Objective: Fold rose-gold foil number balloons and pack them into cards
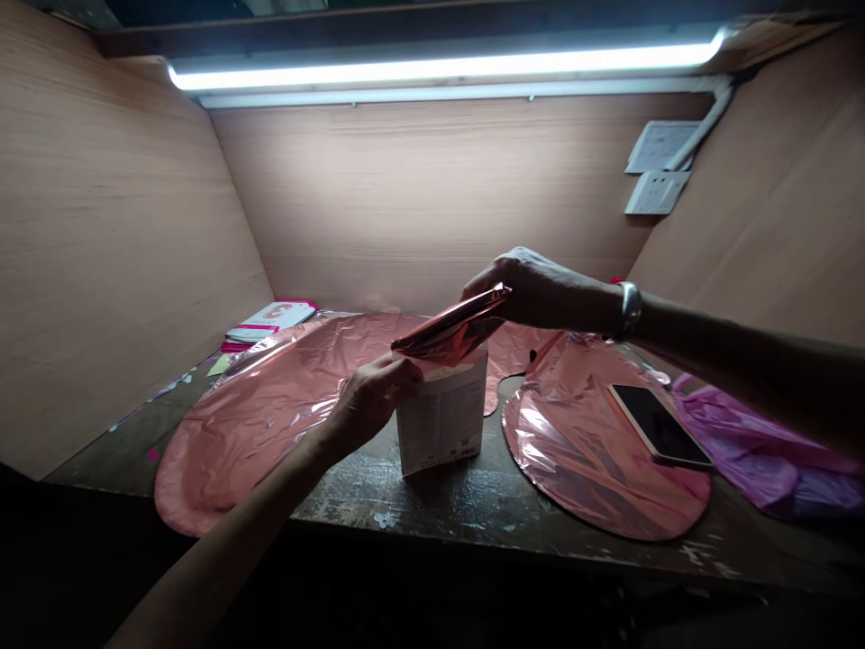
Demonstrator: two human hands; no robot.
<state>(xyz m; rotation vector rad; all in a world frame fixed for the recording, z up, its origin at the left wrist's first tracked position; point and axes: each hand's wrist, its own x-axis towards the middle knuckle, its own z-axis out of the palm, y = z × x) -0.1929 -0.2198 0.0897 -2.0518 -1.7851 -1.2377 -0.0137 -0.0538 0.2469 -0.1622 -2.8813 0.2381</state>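
Note:
My right hand [504, 284] grips a folded rose-gold foil balloon [450, 329], held tilted at the top of a white printed packet [441, 419]. Whether the foil's lower edge is inside the packet or in front of it, I cannot tell. With closed fingers my left hand [378, 392] pinches the packet's upper left edge, close to the foil. The packet hangs upright over the table, small print and a barcode on its near face. Behind and around both hands spreads a large flat rose-gold foil balloon [270, 410], its rounded right end under a phone.
A phone [659, 422] lies on the foil at right, beside a pink plastic bag [763, 442]. Printed packets [274, 320] are stacked at the back left. Wooden panels enclose the worn table [378, 496] under a lit tube lamp [446, 65]. A socket [655, 192] is on the back panel.

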